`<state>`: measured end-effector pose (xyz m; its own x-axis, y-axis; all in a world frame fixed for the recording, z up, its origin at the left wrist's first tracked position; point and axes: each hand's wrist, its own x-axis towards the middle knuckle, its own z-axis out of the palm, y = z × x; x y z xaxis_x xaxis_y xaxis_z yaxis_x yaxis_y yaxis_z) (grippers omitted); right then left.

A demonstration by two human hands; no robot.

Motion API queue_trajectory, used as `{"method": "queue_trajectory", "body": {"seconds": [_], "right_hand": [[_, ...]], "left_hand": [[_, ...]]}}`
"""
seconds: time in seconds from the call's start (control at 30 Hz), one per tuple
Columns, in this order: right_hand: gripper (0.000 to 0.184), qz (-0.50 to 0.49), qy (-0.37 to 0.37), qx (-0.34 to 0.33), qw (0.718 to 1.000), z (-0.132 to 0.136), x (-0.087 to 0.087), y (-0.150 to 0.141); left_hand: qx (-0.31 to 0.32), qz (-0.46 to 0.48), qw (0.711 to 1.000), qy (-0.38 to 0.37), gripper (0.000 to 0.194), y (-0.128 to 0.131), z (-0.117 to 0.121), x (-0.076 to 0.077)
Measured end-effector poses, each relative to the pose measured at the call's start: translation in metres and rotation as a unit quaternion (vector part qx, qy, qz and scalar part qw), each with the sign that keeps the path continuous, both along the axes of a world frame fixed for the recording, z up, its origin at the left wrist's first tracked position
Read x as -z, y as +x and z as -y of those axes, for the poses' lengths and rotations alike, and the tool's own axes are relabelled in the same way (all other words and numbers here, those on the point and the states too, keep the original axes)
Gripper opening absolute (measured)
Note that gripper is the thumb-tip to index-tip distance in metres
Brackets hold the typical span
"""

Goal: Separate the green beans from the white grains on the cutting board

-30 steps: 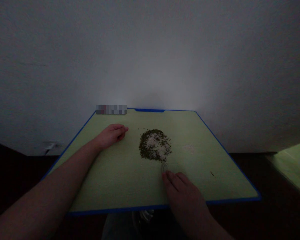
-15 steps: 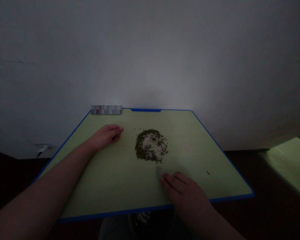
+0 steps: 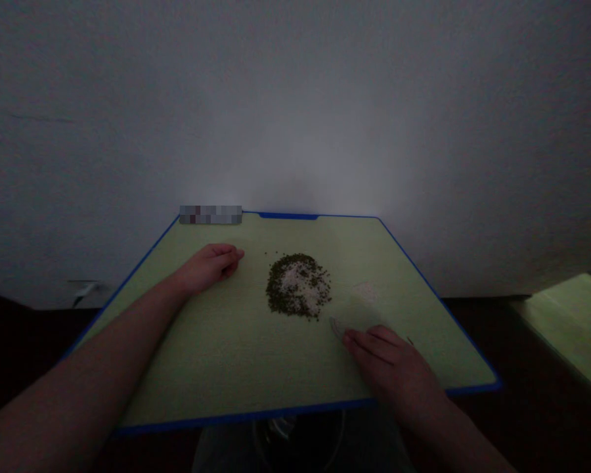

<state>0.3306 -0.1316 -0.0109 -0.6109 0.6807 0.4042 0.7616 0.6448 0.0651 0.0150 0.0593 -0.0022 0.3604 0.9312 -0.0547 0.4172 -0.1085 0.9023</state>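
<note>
A pile of small dark green beans mixed with pale grains [image 3: 299, 286] lies in the middle of a light-topped table [image 3: 217, 358] with a blue edge. To its left, my left hand [image 3: 211, 268] rests on the tabletop with fingers curled closed, and I see nothing in it. On the near right of the pile is my right hand [image 3: 396, 364], its fingers pinching a clear, curved-edged piece [image 3: 337, 328]. Its edge points toward the pile, a little apart from it. My fingers hide the rest of that piece, so its exact kind is unclear.
A blurred grey strip [image 3: 210, 215] lies at the table's far left corner. Pale specks [image 3: 367, 290] are scattered right of the pile. Below the near edge a shiny round container [image 3: 295, 437] sits by my legs. Another table [image 3: 574, 315] stands at right; a wall rises behind.
My right hand has moved to the right and slightly away from me with the clear piece, now partly covering a small dark stick. My left hand and the pile look the same.
</note>
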Motion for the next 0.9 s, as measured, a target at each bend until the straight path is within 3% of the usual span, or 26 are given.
{"method": "queue_trajectory", "body": {"seconds": [0.17,0.3,0.63,0.8,0.9], "right_hand": [[0.032,0.01,-0.033,-0.022,0.999,0.003,-0.001,-0.011],[0.033,0.023,-0.064,0.014,0.998,-0.004,-0.002,-0.014],[0.032,-0.016,0.007,0.036,0.999,-0.02,-0.004,0.022],[0.032,-0.008,-0.048,-0.017,0.999,-0.007,-0.006,0.008],[0.032,0.009,-0.076,-0.008,0.997,-0.007,-0.004,-0.002]], "left_hand": [[0.0,-0.004,1.0,-0.002,0.036,0.0,0.001,-0.001],[-0.003,-0.001,1.0,-0.01,0.035,0.001,0.002,-0.001],[0.002,-0.005,1.0,-0.007,0.037,0.001,0.001,-0.002],[0.008,0.008,1.0,-0.005,0.035,0.0,-0.001,0.002],[0.009,0.008,1.0,-0.005,0.036,-0.001,-0.002,0.002]]}}
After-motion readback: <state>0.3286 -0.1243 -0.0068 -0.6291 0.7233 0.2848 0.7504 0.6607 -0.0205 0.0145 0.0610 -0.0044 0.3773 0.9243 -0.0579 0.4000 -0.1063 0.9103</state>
